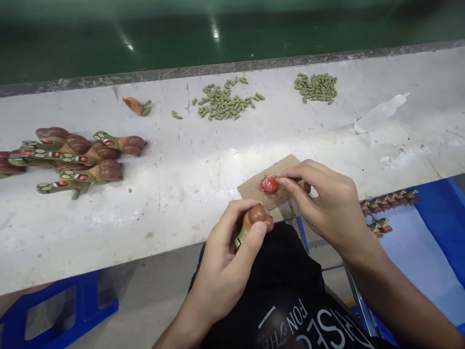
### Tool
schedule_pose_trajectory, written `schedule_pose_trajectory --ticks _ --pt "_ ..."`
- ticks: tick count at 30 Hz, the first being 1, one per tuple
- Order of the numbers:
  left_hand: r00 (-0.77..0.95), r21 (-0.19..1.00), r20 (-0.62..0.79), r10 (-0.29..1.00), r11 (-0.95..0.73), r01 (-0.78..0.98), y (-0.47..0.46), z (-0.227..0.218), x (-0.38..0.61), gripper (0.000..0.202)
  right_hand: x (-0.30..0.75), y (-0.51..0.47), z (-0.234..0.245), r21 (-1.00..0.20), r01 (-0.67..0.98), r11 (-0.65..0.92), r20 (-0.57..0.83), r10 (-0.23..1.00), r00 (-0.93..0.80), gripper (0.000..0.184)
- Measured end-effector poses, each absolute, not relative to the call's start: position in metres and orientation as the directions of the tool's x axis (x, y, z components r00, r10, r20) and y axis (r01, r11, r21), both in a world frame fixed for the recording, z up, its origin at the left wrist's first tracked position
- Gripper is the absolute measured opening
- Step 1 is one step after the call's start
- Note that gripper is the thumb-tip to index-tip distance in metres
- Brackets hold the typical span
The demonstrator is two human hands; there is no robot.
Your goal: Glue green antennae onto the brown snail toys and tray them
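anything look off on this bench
Loose green pellets lie scattered on the bench like a spill, with one stray pellet apart from the rest. An orange-brown figure piece also lies alone near the far edge, away from the heap of painted figures.

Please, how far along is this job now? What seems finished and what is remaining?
Seemingly done: brown-and-green toy figures lie grouped on the white bench. In hand: the left hand grips one similar figure, while the right hand touches a red round piece on cardboard. Seemingly left: two heaps of green pellets, though how much work remains cannot be told.
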State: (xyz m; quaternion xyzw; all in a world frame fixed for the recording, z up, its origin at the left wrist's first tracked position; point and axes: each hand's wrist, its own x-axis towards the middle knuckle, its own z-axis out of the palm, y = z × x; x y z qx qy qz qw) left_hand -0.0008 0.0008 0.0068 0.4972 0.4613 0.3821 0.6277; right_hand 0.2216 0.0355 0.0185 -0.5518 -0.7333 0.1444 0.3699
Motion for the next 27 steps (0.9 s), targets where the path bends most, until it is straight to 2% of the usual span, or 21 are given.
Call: schedule_pose_trajectory --ticks 9,12,14,16,18,20,22,27 --pt "0.240 0.973 -0.220 0.945 0.232 -0.021 0.004 0.004 0.004 0.010 0.221 0.037 0.022 -0.534 0.757 0.376 0.381 0.907 -0.181 0.020" --pt "0.224 0.972 -0.210 0.952 0.228 -0.056 0.007 0.004 0.006 0.009 0.217 0.033 0.024 -0.561 0.741 0.370 0.407 0.902 -0.142 0.019" --pt "0.217 0.973 -0.195 0.956 0.217 -0.081 0.010 0.004 0.007 0.009 0.212 0.027 0.025 -0.704 0.645 0.299 0.388 0.922 -0.004 0.017" --pt "0.211 0.974 -0.174 0.962 0.200 -0.106 0.012 0.004 0.009 0.010 0.206 0.020 0.025 -0.900 0.401 0.172 0.251 0.956 0.154 0.013" --pt "0.214 0.976 -0.155 0.965 0.183 -0.120 0.014 0.003 0.011 0.011 0.201 0.016 0.023 -0.992 0.114 0.050 0.073 0.975 0.209 0.011" --pt "0.225 0.978 -0.135 0.965 0.167 -0.128 0.016 0.002 0.013 0.013 0.199 0.013 0.019 -0.998 -0.057 -0.019 -0.030 0.981 0.192 0.010" --pt "0.240 0.979 -0.120 0.963 0.155 -0.132 0.016 0.001 0.013 0.014 0.198 0.013 0.016 -0.991 -0.127 -0.048 -0.071 0.981 0.180 0.009" --pt "0.250 0.986 -0.093 0.964 0.124 -0.112 0.015 0.002 0.012 0.014 0.199 0.011 0.013 -0.991 -0.122 -0.061 -0.085 0.976 0.201 0.005"
